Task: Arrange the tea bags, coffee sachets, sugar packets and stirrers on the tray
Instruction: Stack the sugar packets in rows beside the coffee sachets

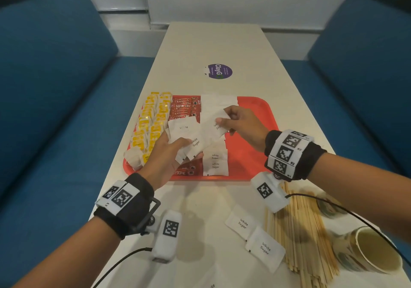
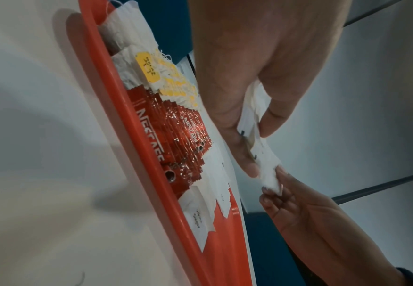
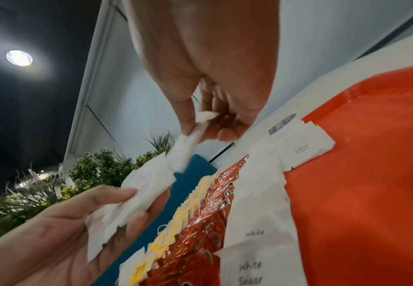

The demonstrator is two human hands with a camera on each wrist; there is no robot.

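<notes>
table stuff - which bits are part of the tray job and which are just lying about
Part of the job:
red tray
tea bags
coffee sachets
sugar packets held in left hand, one pinched by right hand
two loose sugar packets
wooden stirrers

Just lying about:
paper cup on its side
purple sticker

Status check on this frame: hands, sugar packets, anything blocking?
Left hand holds sugar packets; right hand pinches one packet above tray. Stirrers on table. Nothing blocking.
</notes>
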